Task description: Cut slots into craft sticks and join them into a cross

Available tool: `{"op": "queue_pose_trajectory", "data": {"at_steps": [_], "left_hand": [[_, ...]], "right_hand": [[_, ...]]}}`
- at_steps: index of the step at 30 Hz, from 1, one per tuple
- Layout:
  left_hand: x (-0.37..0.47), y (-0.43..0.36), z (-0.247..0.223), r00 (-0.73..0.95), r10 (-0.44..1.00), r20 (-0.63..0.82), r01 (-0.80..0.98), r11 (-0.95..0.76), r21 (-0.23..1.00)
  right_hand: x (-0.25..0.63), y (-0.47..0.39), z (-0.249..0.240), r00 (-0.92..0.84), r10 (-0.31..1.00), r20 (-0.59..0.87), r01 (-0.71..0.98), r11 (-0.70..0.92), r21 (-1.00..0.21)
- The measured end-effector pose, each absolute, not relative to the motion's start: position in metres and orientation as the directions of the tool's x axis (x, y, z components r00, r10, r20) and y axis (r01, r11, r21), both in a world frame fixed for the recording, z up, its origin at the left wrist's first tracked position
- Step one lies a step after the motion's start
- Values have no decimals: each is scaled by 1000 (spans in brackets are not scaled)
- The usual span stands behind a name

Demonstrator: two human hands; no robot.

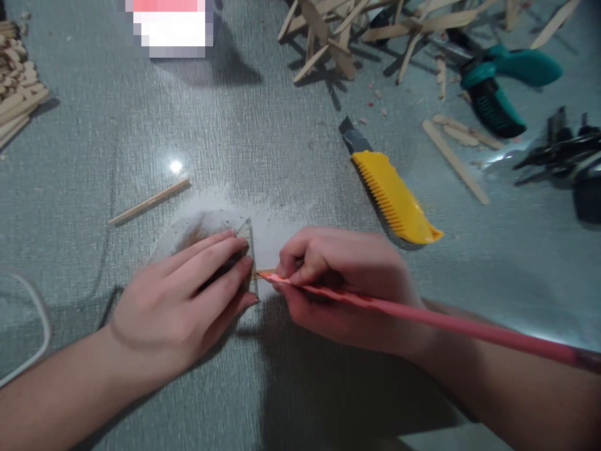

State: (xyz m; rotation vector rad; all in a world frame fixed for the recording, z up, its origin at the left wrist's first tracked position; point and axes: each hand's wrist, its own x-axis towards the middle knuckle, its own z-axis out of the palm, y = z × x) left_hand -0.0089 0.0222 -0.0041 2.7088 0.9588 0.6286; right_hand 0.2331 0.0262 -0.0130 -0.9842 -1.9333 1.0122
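My left hand [188, 294] presses flat on a small clear ruler or set square [247, 241] lying on the grey cloth; its fingers cover most of it. My right hand [342, 282] grips a red pencil [446, 322], whose tip touches the ruler's right edge just beside my left fingertips. What lies under the ruler is hidden by my fingers.
A yellow utility knife [392, 197] lies just beyond my right hand. A loose wooden stick [149, 202] rests at left. A pile of sticks [357, 31] lies at the back, teal pliers [502, 81] and black tools [563, 156] at right, stacked sticks [16, 81] at far left.
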Motion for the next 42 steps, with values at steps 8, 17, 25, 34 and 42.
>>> {"op": "queue_pose_trajectory", "data": {"at_steps": [8,17,25,34,42], "left_hand": [[-10,23,-4,700,639,319,557,-768,315],[-10,21,-5,712,637,297,566,-770,296],[-9,22,-4,719,628,297,560,-777,287],[-10,20,-5,718,625,307,556,-780,286],[-10,21,-6,721,627,295,559,-778,288]], "right_hand": [[235,26,-13,-443,857,265,303,421,-855],[235,25,-13,-467,844,263,292,428,-855],[235,26,-12,-451,853,262,316,428,-847],[235,26,-12,-464,847,259,324,434,-841],[233,26,-13,-444,847,291,326,456,-828]]}}
